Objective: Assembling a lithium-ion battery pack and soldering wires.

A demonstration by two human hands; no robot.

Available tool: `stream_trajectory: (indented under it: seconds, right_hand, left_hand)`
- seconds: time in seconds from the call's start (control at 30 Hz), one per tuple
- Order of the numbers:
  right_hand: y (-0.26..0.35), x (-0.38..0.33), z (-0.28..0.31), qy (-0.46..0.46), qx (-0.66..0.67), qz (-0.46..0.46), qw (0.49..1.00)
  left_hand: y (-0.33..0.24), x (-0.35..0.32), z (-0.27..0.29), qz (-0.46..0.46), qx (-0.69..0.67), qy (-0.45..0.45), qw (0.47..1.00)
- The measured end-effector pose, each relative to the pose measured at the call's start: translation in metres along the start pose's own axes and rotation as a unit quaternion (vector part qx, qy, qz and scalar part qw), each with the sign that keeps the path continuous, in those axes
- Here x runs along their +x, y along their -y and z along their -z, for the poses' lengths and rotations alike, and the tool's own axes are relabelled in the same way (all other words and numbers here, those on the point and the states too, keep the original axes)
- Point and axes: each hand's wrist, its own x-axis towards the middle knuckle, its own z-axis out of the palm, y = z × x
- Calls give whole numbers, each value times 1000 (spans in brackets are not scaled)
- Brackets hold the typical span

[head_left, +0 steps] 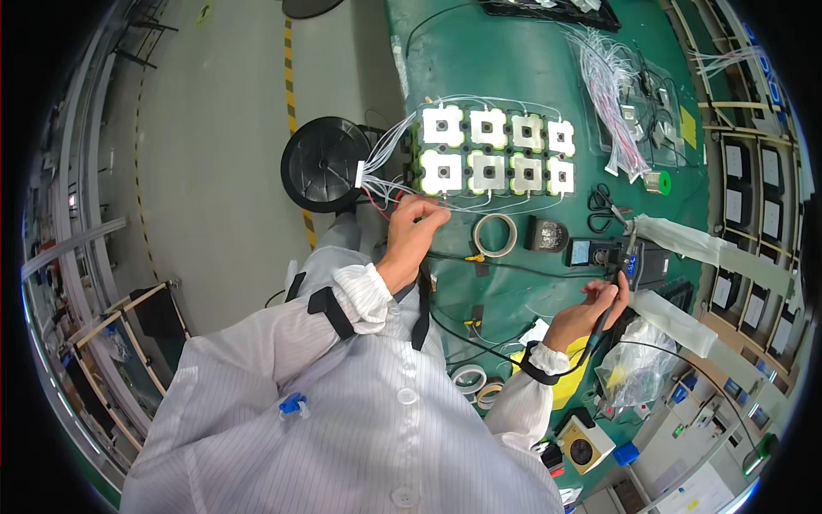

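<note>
Head view: your right hand (589,317) grasps a corded tool (601,324). Your left hand (414,230) curls near the cell pack (488,174); cannot tell whether pinching.

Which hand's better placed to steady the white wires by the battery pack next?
Left, likely: the left hand is beside the white wires, close to the near edge of the battery pack. The right hand is farther off, holding a corded tool.

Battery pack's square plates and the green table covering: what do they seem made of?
Square plates: probably thin metal, satin silver, judging by their grey-white sheen. Green table covering: likely rubber or vinyl, smooth, given its even colour and faint shine.
</note>
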Motion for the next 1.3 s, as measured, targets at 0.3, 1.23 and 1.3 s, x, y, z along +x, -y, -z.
stream_trajectory:
  seconds: [0.3,1.23,1.3]
  right_hand:
    - [-35,0,31,-55,-108,-66,990]
    - [-124,13,22,-100,-325,13,940]
    - [-117,-9,20,-111,-250,-81,959]
  left_hand:
    - [7,3,3,-18,6,27,999]
    - [-139,53,140,14,200,217,955]
    - [-149,74,134,-19,218,245,945]
